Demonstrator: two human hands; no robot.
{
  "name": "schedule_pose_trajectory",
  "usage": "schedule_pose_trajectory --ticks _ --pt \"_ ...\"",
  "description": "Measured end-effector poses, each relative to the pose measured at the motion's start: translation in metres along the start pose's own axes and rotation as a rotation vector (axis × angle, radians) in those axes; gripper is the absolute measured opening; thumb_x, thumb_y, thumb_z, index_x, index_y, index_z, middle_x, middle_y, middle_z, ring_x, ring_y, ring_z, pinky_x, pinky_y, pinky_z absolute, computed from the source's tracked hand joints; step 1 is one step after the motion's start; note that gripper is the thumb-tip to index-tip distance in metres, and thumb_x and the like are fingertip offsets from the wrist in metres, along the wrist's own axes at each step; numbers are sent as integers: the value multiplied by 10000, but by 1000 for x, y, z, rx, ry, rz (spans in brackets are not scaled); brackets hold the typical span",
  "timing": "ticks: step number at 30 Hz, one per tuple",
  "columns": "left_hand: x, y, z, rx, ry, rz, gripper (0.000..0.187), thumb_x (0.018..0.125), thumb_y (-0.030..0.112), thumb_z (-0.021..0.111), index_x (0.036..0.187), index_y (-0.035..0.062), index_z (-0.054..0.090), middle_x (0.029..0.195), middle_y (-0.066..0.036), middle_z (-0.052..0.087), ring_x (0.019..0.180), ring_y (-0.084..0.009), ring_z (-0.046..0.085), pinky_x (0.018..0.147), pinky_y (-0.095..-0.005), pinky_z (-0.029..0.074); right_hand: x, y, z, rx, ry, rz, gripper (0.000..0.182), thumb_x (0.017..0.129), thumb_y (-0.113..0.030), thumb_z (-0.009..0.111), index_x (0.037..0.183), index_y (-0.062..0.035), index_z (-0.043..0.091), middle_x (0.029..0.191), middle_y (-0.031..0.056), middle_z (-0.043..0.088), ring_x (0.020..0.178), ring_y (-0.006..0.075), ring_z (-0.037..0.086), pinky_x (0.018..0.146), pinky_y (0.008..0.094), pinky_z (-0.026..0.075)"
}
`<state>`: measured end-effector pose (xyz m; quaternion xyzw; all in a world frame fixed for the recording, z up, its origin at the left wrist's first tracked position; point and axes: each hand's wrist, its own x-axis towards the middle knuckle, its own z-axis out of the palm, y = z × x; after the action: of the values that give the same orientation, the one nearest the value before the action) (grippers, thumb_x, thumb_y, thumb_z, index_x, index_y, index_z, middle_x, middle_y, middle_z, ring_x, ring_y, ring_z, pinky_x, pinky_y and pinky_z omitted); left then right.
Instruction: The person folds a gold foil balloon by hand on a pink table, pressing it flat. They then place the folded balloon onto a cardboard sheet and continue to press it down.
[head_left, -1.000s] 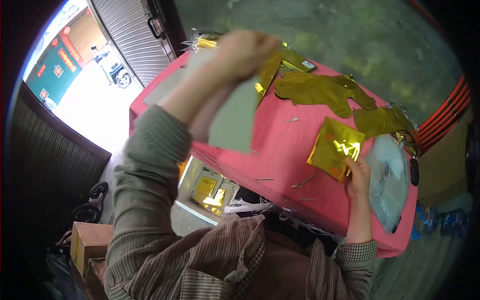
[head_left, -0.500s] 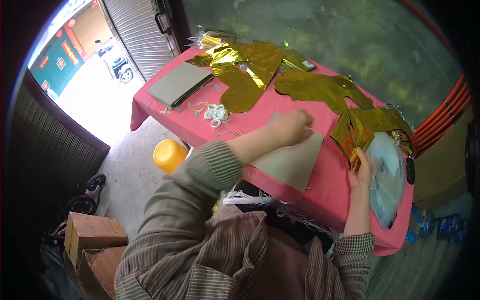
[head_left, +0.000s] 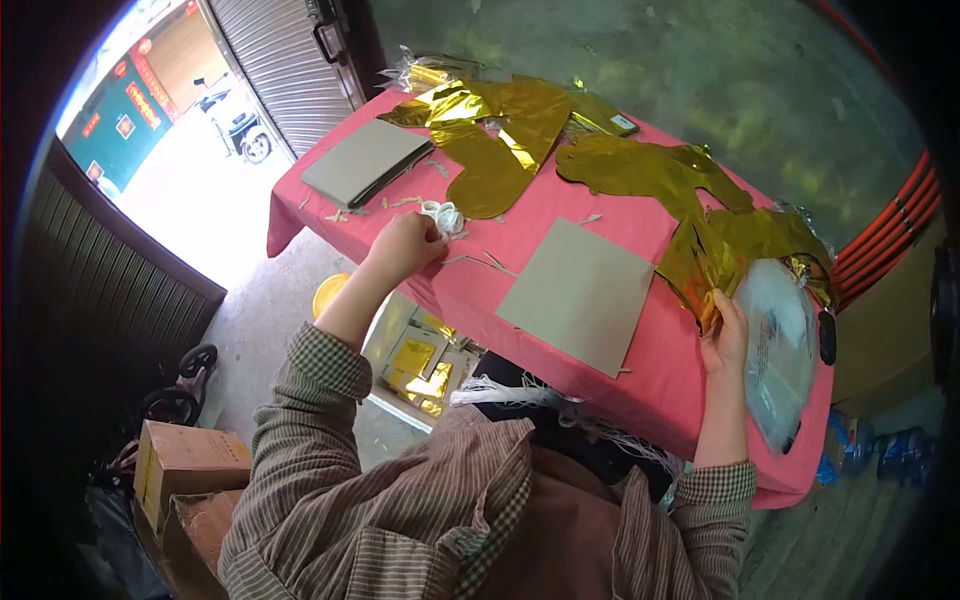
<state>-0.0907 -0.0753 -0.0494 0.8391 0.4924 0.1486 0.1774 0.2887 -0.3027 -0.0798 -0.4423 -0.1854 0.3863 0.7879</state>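
My left hand (head_left: pixel 405 247) is at the near left of the table, its fingers curled together against a small cluster of white rolls (head_left: pixel 443 216), which look like ribbon or tape. Whatever lies between those fingertips is hidden. My right hand (head_left: pixel 726 335) pinches the lower end of a gold foil balloon (head_left: pixel 700 262), flat and uninflated, which spreads back across the table. Between the hands lies a square grey board (head_left: pixel 580 295). Thin strips (head_left: pixel 485 261) lie between the rolls and the board.
A grey board stack (head_left: pixel 366 160) sits at the table's far left. Another flat gold balloon (head_left: pixel 500 150) lies behind the rolls. Clear plastic bags (head_left: pixel 775 360) are beside my right hand. Below the table edge are a box with gold packets (head_left: pixel 415 365) and a yellow bucket (head_left: pixel 328 292).
My left hand has swung left from above the grey board to the white rolls, uncovering the board and the box below. My right hand keeps its grip on the foil balloon.
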Motion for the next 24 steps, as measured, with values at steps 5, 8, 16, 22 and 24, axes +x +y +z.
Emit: schedule_pose_trajectory --ticks 5,8,16,22,24 --pt "5 19 -22 74 -4 61 232 698 223 674 729 -3 633 646 -158 606 587 -253 601 576 -359 470 -3 -3 0 -13 -29 -17 58 855 -83 576 849 -26 581 726 29 592 559 79 524 493 182 403" --pt "-1 60 -36 -57 72 122 196 697 182 655 717 -10 627 620 -148 596 559 -226 588 566 -332 466 -9 -9 19 34 117 -21 77 852 -92 583 840 -16 581 716 32 594 566 79 532 506 176 418" --pt "7 154 71 -500 -294 502 119 735 104 642 739 -3 591 587 -14 518 572 -90 486 548 -259 410 -10 -9 8 -4 19 -21 90 855 -78 568 780 -32 583 667 19 574 542 75 515 484 184 395" --pt "4 157 79 -298 -359 507 172 717 148 682 778 11 599 656 -85 570 605 -203 561 588 -318 453 -12 -6 17 9 81 24 64 869 -85 550 840 -34 575 724 27 602 588 87 559 511 191 440" --pt "-2 149 61 -374 -341 469 200 702 178 698 773 15 605 708 -121 609 648 -256 603 607 -347 469 -12 -2 9 0 -19 28 57 872 -85 546 861 -37 574 777 37 621 619 90 580 524 197 464"
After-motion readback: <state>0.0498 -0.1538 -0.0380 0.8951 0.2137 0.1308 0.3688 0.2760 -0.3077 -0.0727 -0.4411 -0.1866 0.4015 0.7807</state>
